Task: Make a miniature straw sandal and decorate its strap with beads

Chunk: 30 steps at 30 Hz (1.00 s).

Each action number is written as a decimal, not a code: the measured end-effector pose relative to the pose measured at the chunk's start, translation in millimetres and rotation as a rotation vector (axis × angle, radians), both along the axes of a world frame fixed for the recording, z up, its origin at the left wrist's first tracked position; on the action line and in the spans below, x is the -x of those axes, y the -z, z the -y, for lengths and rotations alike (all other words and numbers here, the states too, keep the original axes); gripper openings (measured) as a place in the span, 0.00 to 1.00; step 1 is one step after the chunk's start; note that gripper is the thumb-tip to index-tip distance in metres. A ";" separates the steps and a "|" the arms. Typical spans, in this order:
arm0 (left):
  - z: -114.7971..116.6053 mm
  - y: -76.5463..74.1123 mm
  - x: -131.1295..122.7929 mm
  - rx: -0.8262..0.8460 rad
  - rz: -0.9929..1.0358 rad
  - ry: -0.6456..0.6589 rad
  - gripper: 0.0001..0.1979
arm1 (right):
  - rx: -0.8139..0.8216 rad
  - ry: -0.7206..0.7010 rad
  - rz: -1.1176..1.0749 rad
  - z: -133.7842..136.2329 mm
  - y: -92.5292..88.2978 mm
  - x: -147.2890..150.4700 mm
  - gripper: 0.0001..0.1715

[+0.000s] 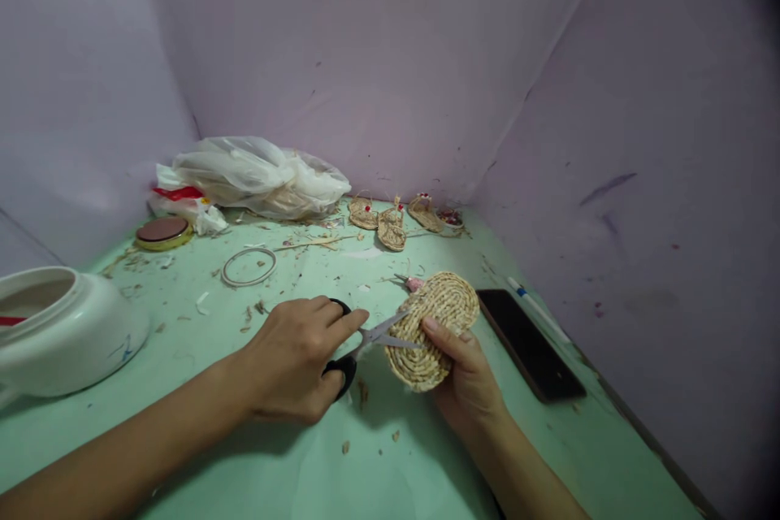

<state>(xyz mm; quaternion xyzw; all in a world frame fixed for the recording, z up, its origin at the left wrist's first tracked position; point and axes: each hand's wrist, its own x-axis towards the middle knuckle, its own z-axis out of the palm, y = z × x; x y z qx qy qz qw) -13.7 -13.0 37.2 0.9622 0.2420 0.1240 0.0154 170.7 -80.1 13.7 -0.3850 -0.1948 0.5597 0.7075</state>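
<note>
Head view shows, nearest, both forearms coming in over the green surface (378, 471). The left hand (296, 357) is closed around the black handles of the scissors (369, 340), with fingers through the loops. The blades are a little apart, and their tips lie against the edge of the woven straw sole (442, 317). The right hand (466, 378) holds this oval sole from below, tilted up just above the surface, with the thumb pressed on its face. The coil looks fully woven, so I judge the weaving as done and the trimming of the edge as in progress. I cannot tell how much loose straw is left. Small straw scraps (359, 390) lie under the hands. Just right of the sole a dark phone (527, 341) lies flat, and a white bowl (67, 333) stands at the left. Farther back are a thin ring (249, 266) and a round lid (162, 231). By the wall lie several small straw sandals (390, 223) and a plastic bag (262, 175).
</note>
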 end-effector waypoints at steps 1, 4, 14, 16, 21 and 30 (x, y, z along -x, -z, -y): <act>-0.3 -0.9 0.3 -0.009 -0.012 0.002 0.28 | 0.005 -0.011 0.006 0.3 0.2 0.5 0.19; 0.0 -4.2 0.1 -0.034 -0.048 0.014 0.29 | 0.013 -0.066 0.019 1.1 2.0 2.1 0.19; -1.3 1.1 2.3 -0.044 -0.111 0.105 0.34 | 0.084 -0.151 -0.052 1.8 4.2 4.5 0.22; -1.8 0.8 3.5 -0.027 -0.107 0.122 0.33 | 0.074 -0.148 -0.055 2.1 3.5 5.1 0.22; -1.6 -3.9 4.2 0.008 -0.183 0.118 0.30 | 0.058 -0.163 -0.047 3.3 4.5 4.5 0.21; -4.9 -2.0 6.8 0.093 -0.179 0.155 0.28 | 0.039 -0.173 -0.039 6.0 3.2 4.4 0.24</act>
